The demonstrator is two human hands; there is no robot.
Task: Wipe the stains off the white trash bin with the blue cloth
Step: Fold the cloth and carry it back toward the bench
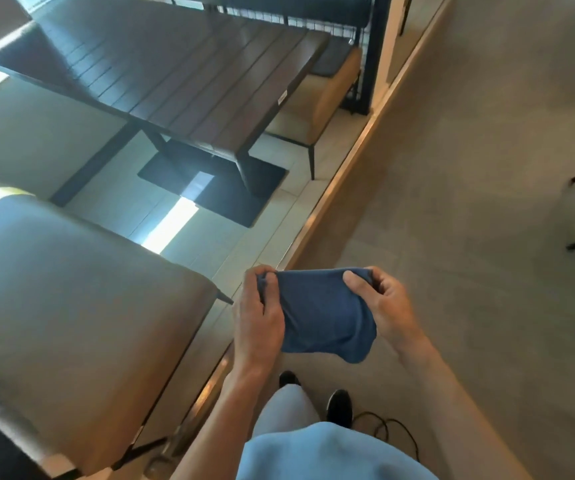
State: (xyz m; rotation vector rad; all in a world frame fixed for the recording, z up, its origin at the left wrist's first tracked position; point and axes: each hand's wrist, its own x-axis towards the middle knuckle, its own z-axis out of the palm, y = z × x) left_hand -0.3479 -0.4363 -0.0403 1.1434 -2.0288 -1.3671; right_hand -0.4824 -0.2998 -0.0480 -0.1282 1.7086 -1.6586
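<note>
Both hands up front: left hand [258, 317] and right hand [384, 303] each curl fingers and thumb round an end of the blue cloth [320, 320], which is stretched between them, long axis left-right, lower edge hanging. Cloth sits above the floor [469, 202], feet below. White trash bin: not in frame (so direction from either hand can't be told). Chair [64, 299] left, wooden desk [175, 71] beyond. No containers visible. Wiping not started.

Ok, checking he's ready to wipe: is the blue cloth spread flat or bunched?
Bunched: the blue cloth sags in folds, gripped at its upper corners by the left hand and right hand.
</note>
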